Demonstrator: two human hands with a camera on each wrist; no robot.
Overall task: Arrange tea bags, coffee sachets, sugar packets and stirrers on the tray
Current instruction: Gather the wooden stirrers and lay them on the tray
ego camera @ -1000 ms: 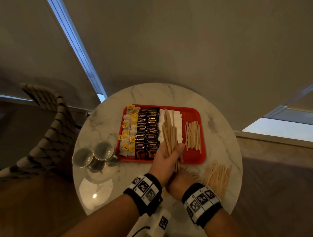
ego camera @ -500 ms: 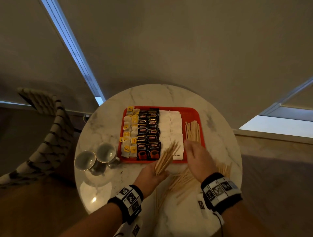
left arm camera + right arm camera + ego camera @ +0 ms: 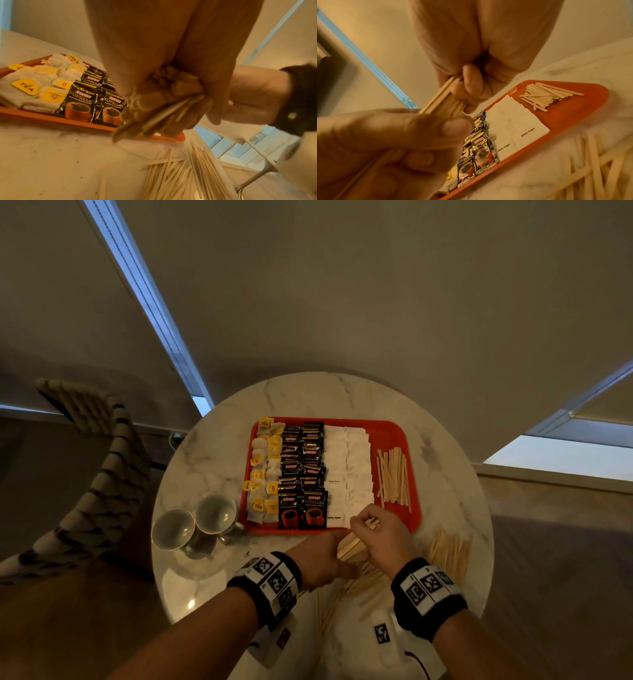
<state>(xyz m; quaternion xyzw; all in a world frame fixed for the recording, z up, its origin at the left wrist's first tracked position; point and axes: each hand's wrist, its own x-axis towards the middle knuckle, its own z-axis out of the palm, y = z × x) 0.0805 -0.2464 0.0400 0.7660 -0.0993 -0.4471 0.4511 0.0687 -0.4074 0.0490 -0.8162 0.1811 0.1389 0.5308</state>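
A red tray on the round marble table holds tea bags at the left, then black coffee sachets, white sugar packets and a small pile of wooden stirrers at the right. Just before the tray's near edge both hands hold one bundle of stirrers. My left hand grips its lower end, and my right hand pinches its upper end. In the right wrist view the bundle runs between the two hands, above the sachets.
Loose stirrers lie scattered on the table under and right of my hands. Two metal cups stand left of the tray. A woven chair sits beyond the table's left edge.
My right hand came back from the tray and closed on the upper end of the bundle. The left hand kept its grip and drew the bundle in front of the tray's near edge.
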